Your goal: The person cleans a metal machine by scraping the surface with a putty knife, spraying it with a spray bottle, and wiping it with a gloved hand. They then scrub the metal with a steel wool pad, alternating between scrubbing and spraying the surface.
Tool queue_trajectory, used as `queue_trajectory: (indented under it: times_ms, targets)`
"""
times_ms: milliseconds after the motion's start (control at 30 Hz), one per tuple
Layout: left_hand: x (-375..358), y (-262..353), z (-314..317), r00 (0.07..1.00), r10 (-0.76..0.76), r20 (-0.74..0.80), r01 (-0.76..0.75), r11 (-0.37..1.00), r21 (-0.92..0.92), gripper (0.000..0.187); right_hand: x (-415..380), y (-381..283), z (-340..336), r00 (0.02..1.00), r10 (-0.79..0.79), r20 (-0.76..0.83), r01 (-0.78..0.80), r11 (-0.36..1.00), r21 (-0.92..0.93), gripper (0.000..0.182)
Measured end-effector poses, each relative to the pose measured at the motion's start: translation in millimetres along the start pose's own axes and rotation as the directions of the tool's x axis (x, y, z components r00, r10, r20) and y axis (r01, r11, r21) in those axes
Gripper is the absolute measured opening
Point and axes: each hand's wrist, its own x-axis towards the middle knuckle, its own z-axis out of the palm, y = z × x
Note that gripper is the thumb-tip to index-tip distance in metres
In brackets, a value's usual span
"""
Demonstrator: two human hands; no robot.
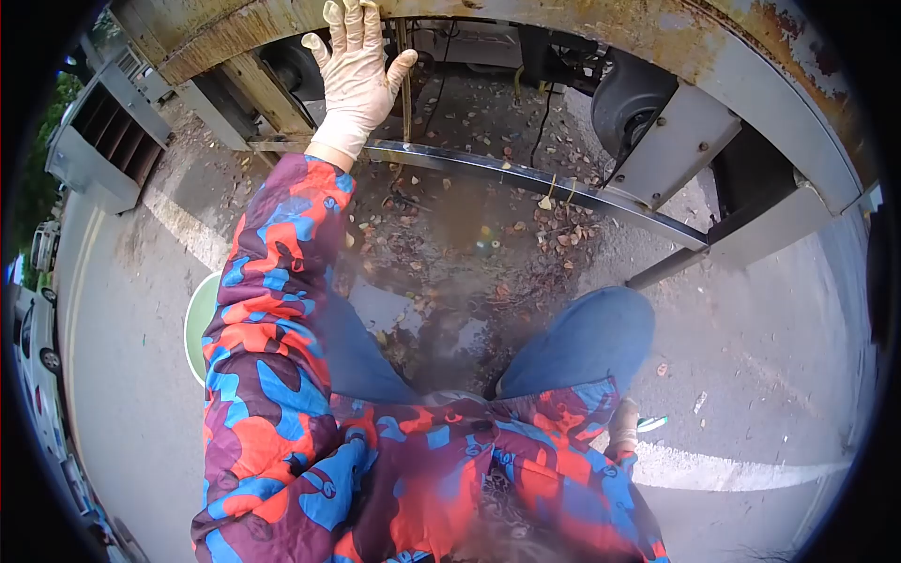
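My left hand (355,75), in a pale glove, reaches up with its fingers spread and lies flat against the rusty upper edge of a metal machine frame (657,38); nothing is in it. My right hand (623,427), also gloved, hangs low by my right knee, mostly hidden behind my red, blue and purple jacket sleeve. It is closed on a small green-and-white object (654,422), of which only the tip shows. My knees in blue jeans are bent over the wet ground under the frame.
A shiny metal bar (526,176) crosses the open frame above wet ground strewn with dead leaves (469,253). A round grey motor housing (627,101) sits at right. A green basin (196,328) peeks from behind my left sleeve. A grey louvred unit (101,141) stands at left.
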Motion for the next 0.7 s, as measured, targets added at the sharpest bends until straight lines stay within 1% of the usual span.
queue_trajectory:
  times_ms: [33, 67, 100, 133, 167, 200, 233, 267, 300, 333, 367, 400, 433, 467, 500, 533, 567, 633, 700]
  targets:
    - [-14, -1, -3, 1.0, -0.003, 0.01, 0.004, 1.0, -0.007, 0.083, 31, 20, 4, 0.97, 0.208, -0.125, -0.097, 0.805, 0.586, 0.013]
    - [-29, 0, -6, 0.997, -0.026, 0.075, 0.029, 0.999, -0.039, 0.082, 59, 41, -9, 0.967, 0.192, -0.166, -0.039, 0.759, 0.65, 0.035]
    - [-42, 2, -10, 0.989, -0.042, 0.142, 0.053, 0.996, -0.076, 0.081, 37, -60, -58, 0.952, 0.202, -0.23, 0.049, 0.642, 0.765, 0.04]
    - [-54, 5, -15, 0.978, -0.065, 0.2, 0.083, 0.993, -0.085, 0.078, 32, -108, -88, 0.921, 0.126, -0.368, 0.101, 0.836, 0.539, 0.04]
    - [-64, 9, -22, 0.963, -0.093, 0.253, 0.111, 0.992, -0.057, 0.075, 31, -149, -107, 0.869, 0.037, -0.493, 0.248, 0.83, 0.499, 0.038]
    - [-75, 10, -26, 0.947, -0.116, 0.301, 0.153, 0.983, -0.103, 0.073, 29, -185, -121, 0.795, -0.051, -0.605, 0.384, 0.813, 0.437, 0.037]
    - [-86, 9, -28, 0.927, -0.133, 0.35, 0.194, 0.97, -0.146, 0.072, 28, -217, -131, 0.764, -0.135, -0.631, 0.465, 0.794, 0.392, 0.034]
    - [-98, 7, -30, 0.872, -0.15, 0.465, 0.235, 0.963, -0.131, 0.071, 26, -248, -137, 0.725, -0.22, -0.653, 0.543, 0.766, 0.344, 0.032]
    - [-111, 3, -30, 0.804, -0.162, 0.572, 0.27, 0.957, -0.109, 0.07, 22, -281, -139, 0.691, -0.355, -0.63, 0.603, 0.764, 0.23, 0.032]
    - [-126, 0, -29, 0.781, -0.176, 0.598, 0.326, 0.934, -0.15, 0.067, 21, -309, -134, 0.653, -0.482, -0.584, 0.656, 0.746, 0.118, 0.032]
    - [-137, 0, -30, 0.787, -0.193, 0.586, 0.345, 0.925, -0.158, 0.068, 29, -327, -125, 0.583, -0.633, -0.509, 0.727, 0.686, -0.02, 0.036]
    - [-146, -2, -32, 0.773, -0.211, 0.599, 0.373, 0.914, -0.159, 0.066, 29, -355, -115, 0.635, -0.681, -0.366, 0.686, 0.714, -0.14, 0.046]
    - [-155, -5, -33, 0.759, -0.23, 0.609, 0.401, 0.903, -0.158, 0.065, 47, -367, -100, 0.575, -0.78, -0.248, 0.745, 0.624, -0.236, 0.054]
    - [-166, -10, -31, 0.763, -0.221, 0.607, 0.398, 0.901, -0.171, 0.065, 64, -376, -80, 0.543, -0.815, -0.203, 0.772, 0.58, -0.26, 0.058]
    - [-180, -15, -29, 0.751, -0.229, 0.619, 0.426, 0.884, -0.19, 0.063, 82, -385, -63, 0.512, -0.844, -0.16, 0.772, 0.533, -0.346, 0.061]
    - [-190, -19, -29, 0.738, -0.236, 0.632, 0.455, 0.866, -0.208, 0.061, 101, -387, -46, 0.531, -0.838, -0.13, 0.708, 0.522, -0.475, 0.07]
    - [-194, -21, -32, 0.739, -0.229, 0.634, 0.455, 0.863, -0.219, 0.061, 116, -388, -30, 0.538, -0.833, -0.132, 0.7, 0.528, -0.481, 0.07]
    - [-198, -25, -40, 0.683, -0.238, 0.691, 0.543, 0.797, -0.263, 0.057, 138, -395, -4, 0.621, -0.738, -0.265, 0.492, 0.629, -0.602, 0.079]
    - [-198, -30, -46, 0.692, -0.236, 0.682, 0.526, 0.812, -0.253, 0.055, 144, -413, 19, 0.645, -0.703, -0.3, 0.451, 0.667, -0.593, 0.084]
